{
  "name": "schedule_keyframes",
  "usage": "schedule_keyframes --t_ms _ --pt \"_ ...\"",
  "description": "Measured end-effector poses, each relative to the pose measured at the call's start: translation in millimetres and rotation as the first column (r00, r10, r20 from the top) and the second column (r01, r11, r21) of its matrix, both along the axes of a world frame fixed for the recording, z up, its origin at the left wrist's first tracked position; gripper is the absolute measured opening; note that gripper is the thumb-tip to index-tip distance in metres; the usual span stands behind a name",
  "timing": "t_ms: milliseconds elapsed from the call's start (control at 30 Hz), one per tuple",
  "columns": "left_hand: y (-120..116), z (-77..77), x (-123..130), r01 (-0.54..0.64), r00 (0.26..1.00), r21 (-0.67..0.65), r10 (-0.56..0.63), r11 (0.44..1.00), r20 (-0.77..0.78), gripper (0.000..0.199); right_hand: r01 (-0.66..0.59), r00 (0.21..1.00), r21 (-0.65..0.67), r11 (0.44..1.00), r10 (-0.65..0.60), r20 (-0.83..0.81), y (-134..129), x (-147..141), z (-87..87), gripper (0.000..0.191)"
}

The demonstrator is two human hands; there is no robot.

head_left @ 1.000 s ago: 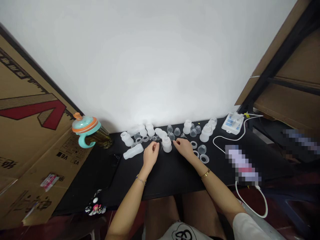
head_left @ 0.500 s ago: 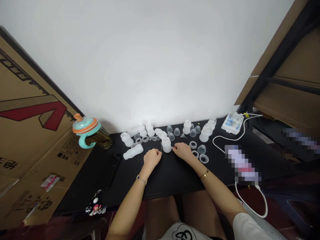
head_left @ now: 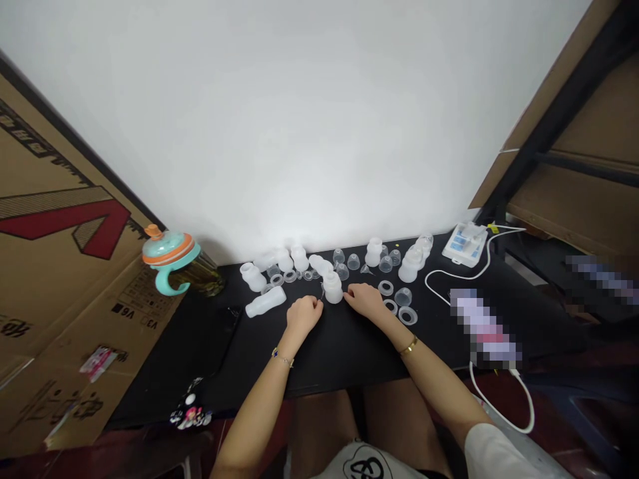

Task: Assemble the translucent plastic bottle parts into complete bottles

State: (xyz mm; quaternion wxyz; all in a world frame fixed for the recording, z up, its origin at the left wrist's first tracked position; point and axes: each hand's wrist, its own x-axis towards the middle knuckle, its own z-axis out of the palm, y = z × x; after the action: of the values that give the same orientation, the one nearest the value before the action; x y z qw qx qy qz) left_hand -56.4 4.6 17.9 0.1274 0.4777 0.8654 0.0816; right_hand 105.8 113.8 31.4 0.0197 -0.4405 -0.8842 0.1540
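On the black table, my left hand rests with its fingers curled in, just left of a small upright white bottle. My right hand lies on the other side of that bottle, fingers curled too. What either hand holds, if anything, is too small to make out. A white bottle lies on its side left of my left hand. Beside my right hand are clear rings and a clear dome cap. More white bottles and clear caps stand behind.
At the left, a teal-lidded jug stands by a large cardboard box. A dark phone with a charm lies near it. At the right are a white power strip, a cable and a blurred-out object. A white wall rises behind.
The view has shifted very slightly. Both hands and the bottles hold the same places.
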Motion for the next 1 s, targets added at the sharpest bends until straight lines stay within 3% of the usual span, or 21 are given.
schedule_keyframes --t_ms 300,567,733,867,1000 --pt "0 -4.9 -3 0.003 1.000 0.003 -0.003 1.000 0.000 0.039 0.003 0.999 0.003 1.000 -0.003 -0.042 5 0 -7.4 0.025" --pt "-1 -1.5 -2 0.011 1.000 0.001 -0.011 1.000 0.022 0.042 0.059 0.974 0.055 0.997 -0.046 -0.222 10 6 8.7 0.021" --pt "-1 1.5 -1 0.018 0.999 -0.006 -0.017 1.000 0.026 0.043 0.085 0.961 0.076 0.993 -0.062 -0.269 12 6 7.2 0.020" --pt "-1 0.5 -2 0.020 1.000 -0.018 -0.020 1.000 0.020 0.044 0.138 0.935 0.188 0.972 -0.065 -0.348 20 7 0.8 0.017" --pt "-1 -0.8 -4 0.026 0.999 -0.027 -0.025 0.999 0.029 0.046 0.224 0.906 0.341 0.913 -0.066 -0.418 35 12 -5.3 0.022"
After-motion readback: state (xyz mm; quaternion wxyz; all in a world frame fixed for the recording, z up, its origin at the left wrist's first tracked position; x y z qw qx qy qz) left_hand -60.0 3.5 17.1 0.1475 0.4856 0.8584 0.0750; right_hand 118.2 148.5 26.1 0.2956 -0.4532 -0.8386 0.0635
